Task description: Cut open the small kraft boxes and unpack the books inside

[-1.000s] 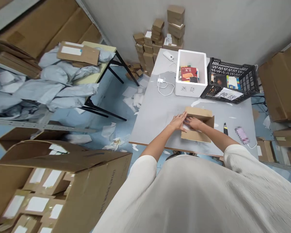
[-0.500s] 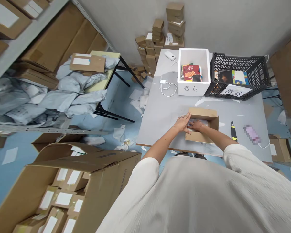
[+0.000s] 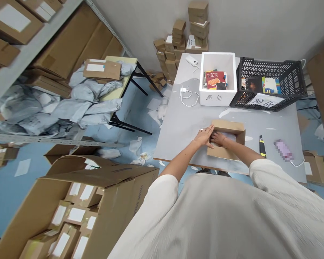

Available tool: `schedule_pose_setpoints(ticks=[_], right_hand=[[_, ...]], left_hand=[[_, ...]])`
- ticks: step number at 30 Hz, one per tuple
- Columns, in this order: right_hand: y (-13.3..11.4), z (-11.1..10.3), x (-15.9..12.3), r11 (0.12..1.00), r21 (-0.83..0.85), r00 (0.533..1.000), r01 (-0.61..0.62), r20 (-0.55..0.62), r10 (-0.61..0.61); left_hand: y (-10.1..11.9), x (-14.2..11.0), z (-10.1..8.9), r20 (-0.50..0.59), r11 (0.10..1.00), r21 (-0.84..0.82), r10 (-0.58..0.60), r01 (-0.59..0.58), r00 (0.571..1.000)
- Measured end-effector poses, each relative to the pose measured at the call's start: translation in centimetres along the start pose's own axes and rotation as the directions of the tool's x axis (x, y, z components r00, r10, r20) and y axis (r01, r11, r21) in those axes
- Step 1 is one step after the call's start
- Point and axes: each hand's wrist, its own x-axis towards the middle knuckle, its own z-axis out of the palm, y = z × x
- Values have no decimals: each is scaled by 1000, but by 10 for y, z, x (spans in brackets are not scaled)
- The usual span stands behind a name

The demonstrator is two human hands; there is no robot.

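A small open cardboard box (image 3: 228, 124) lies on the grey table, its long side flaps folded outward. My left hand (image 3: 204, 137) rests against the box's left end, thumb and fingers spread apart along that edge. Inside the box, my right hand (image 3: 218, 138) reaches toward the same end with its fingers stretched out; their tips are partly hidden. A pale flat item (image 3: 231, 137) shows in the box beside my right wrist, too little of it visible to name. To the right of the box lies a black and yellow utility knife (image 3: 262, 146).
At the table's back stand a white foam box (image 3: 217, 98) and a black plastic crate (image 3: 286, 100), both holding books. A blurred-out phone-like object (image 3: 284, 150) with a cable lies right. A big carton (image 3: 129, 194) of small boxes stands lower left, near shelves with grey parcels (image 3: 94, 108).
My right hand has shifted slightly inside the box, its fingers closer to the left end. My left hand stays at that end. The whole view has moved a little.
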Motion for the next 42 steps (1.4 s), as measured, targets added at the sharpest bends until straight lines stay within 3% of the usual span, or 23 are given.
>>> schedule_pose_setpoints(ticks=[8,12,17,22,27,34,36,38,40,42], right_hand=[[2,0,-1,998,-65,999,4,42,-2],[5,2,0,1000,-29,1000,5,-2,-5],[11,-1,-1,984,-150,991,100,-74,-112],[11,-21,-12,939,-290,972,184,-89,-218],[27,-50,-65,918,-339,958,205,-125,-259],[53,-93,-174,973,-227,919,48,-371,-132],[60,-108,-199,996,-87,859,-35,-512,-15],[72,-120,-222,991,112,741,-74,-659,130],[90,-125,-243,939,338,574,-66,-757,312],[108,-117,-260,832,555,380,-10,-768,516]], left_hand=[[3,1,-2,5,1000,2,7,-7,1000],[5,2,-3,10,1000,8,4,-4,1000],[8,1,-4,21,1000,23,6,-6,1000],[10,2,-5,23,1000,22,-2,2,1000],[3,7,-3,10,1000,-11,-9,9,1000],[-16,6,-1,6,999,-34,-27,27,1000],[-13,9,-2,5,999,-21,-33,33,999],[-6,12,-3,8,999,-5,-49,49,999],[-1,15,-4,21,997,10,-70,70,997],[2,15,-6,42,995,29,-98,97,994]])
